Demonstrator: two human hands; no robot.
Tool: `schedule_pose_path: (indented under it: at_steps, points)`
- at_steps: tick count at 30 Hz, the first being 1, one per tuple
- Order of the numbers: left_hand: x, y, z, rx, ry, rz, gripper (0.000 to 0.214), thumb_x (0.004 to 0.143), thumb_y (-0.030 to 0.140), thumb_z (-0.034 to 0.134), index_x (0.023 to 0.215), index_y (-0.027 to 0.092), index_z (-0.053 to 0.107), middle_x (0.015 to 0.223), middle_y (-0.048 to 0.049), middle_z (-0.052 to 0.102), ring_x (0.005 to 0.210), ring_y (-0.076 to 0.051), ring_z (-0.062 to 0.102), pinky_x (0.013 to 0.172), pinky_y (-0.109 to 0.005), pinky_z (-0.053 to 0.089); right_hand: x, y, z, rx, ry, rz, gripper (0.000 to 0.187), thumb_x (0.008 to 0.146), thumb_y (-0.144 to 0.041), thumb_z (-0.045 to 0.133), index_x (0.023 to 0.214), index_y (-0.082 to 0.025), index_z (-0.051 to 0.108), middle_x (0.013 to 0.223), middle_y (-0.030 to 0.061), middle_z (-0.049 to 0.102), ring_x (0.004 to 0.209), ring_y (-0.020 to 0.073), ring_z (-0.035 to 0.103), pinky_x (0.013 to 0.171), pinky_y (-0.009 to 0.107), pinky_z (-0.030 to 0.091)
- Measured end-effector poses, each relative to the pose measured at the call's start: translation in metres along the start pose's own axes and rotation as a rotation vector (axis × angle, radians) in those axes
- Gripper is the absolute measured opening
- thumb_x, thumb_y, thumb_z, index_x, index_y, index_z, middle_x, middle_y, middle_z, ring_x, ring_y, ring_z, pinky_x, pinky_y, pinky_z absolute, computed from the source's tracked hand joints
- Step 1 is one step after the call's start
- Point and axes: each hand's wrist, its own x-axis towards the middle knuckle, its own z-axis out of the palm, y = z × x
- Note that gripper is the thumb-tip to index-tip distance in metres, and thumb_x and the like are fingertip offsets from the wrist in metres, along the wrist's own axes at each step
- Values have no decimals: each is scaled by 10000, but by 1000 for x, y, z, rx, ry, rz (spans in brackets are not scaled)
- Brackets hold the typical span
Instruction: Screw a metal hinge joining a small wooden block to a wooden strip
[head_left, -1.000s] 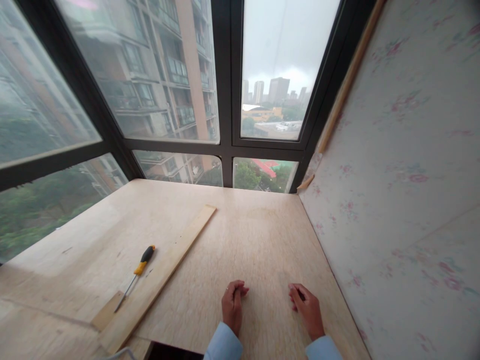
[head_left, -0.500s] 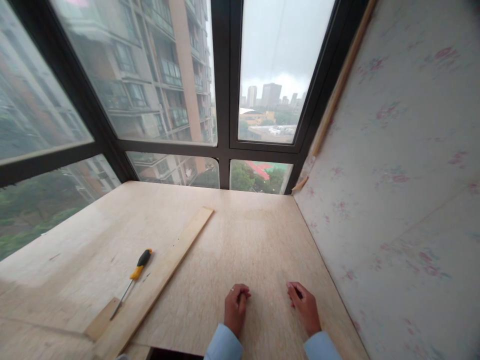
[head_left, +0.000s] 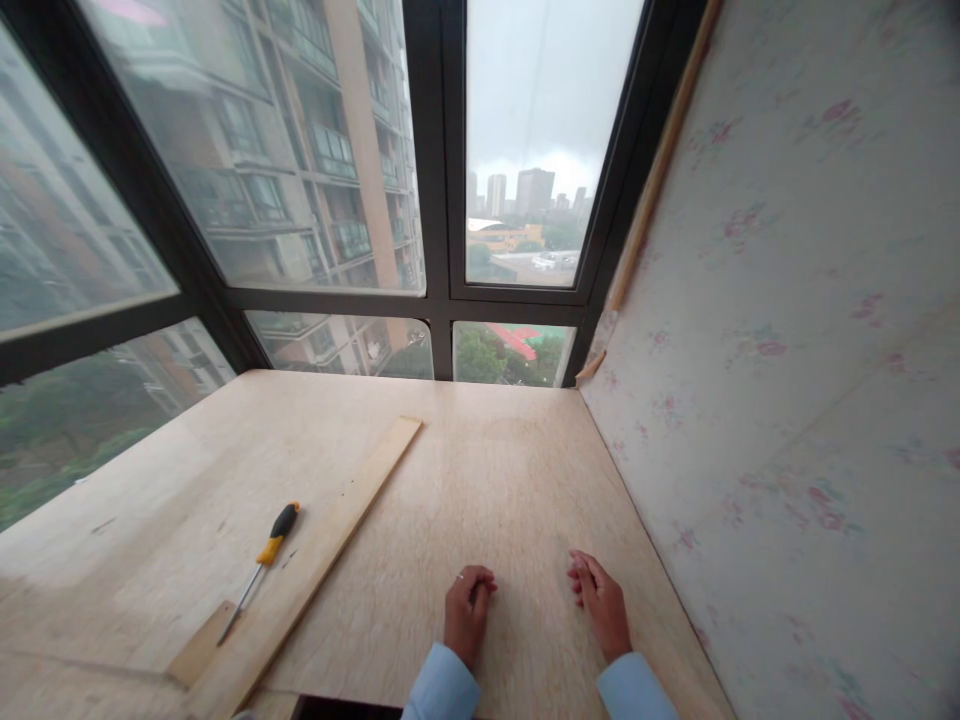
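Note:
My left hand [head_left: 466, 610] rests on the plywood surface [head_left: 510, 480] near its front edge, fingers curled into a loose fist; a ring shows on one finger. A little to its right lies my right hand [head_left: 598, 597], its fingers also curled inward on the wood. I see nothing held in either hand. A screwdriver [head_left: 260, 567] with a black and yellow handle lies well to the left, beside a long wooden slat [head_left: 315, 570] that runs diagonally across the board.
A short wood offcut [head_left: 199, 655] lies under the screwdriver's tip. Dark-framed windows [head_left: 442, 180] enclose the far and left sides. A floral-papered wall [head_left: 787, 380] stands close on the right. A dark gap [head_left: 345, 708] shows at the front edge.
The camera has tilted and shifted slightly, so the scene sits a little lower and further left. Both hands have stayed curled in the same place on the board.

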Motion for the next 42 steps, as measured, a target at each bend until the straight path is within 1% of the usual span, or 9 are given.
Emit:
schedule_pose_path:
  at_steps: [3,8,11,15,20,25,32,38,42]
  points:
    - [0,3,-1,35,-10,15,180,767,211,468,754,181,645,740,-56,657,663,-184,648,621,-306,539,-1,-2,-1,-24,-34,-11,613,757,-628,485,986,-103,703,696,83,680,547,187,598,477,276,481]
    - [-3,9,-3,39,0,29,182,769,207,460,749,183,640,743,-56,654,683,-188,646,633,-306,533,-5,-7,-4,-113,-130,-94,445,770,-567,538,719,-153,695,561,31,615,528,176,571,450,238,426]
    - [-4,11,-4,63,9,41,190,766,202,451,736,184,637,731,-54,652,685,-189,643,638,-307,525,-7,-8,-4,-121,-129,-119,422,764,-558,559,656,-164,663,565,30,614,558,186,586,456,232,424]
    - [-4,14,-5,75,6,42,188,754,206,449,723,185,634,724,-53,654,677,-185,637,638,-302,517,-6,-7,-3,-122,-105,-166,420,756,-554,578,605,-165,629,584,31,621,588,191,596,524,244,459]
    - [-4,16,-5,77,9,25,183,751,233,462,716,187,636,721,-54,656,686,-190,632,655,-309,516,-5,-7,-2,-120,-91,-191,410,757,-541,590,625,-159,656,610,42,649,605,197,601,571,257,464]
    - [-4,14,-5,67,-1,29,190,754,217,451,726,185,636,730,-55,654,692,-191,634,651,-309,513,-6,-9,-3,-130,-72,-197,414,776,-544,571,646,-161,659,605,40,645,604,192,587,585,259,451]
    - [-4,11,-4,97,3,43,186,757,208,451,717,187,632,729,-54,651,697,-193,627,659,-308,498,-7,-8,-3,-119,-87,-145,448,812,-570,513,683,-158,635,602,33,613,540,170,548,499,248,418]
    - [-5,16,-5,89,-6,34,192,759,205,444,723,183,631,730,-56,649,701,-188,621,661,-301,494,-8,-9,-3,-67,-99,-90,487,801,-600,507,748,-146,675,598,35,613,533,171,550,475,250,431]
    - [-5,17,-5,96,-6,15,188,755,214,448,717,185,630,728,-57,651,701,-190,623,666,-304,496,-8,-10,-3,-36,-77,-63,521,779,-610,512,853,-130,703,632,50,644,534,178,563,466,259,448]
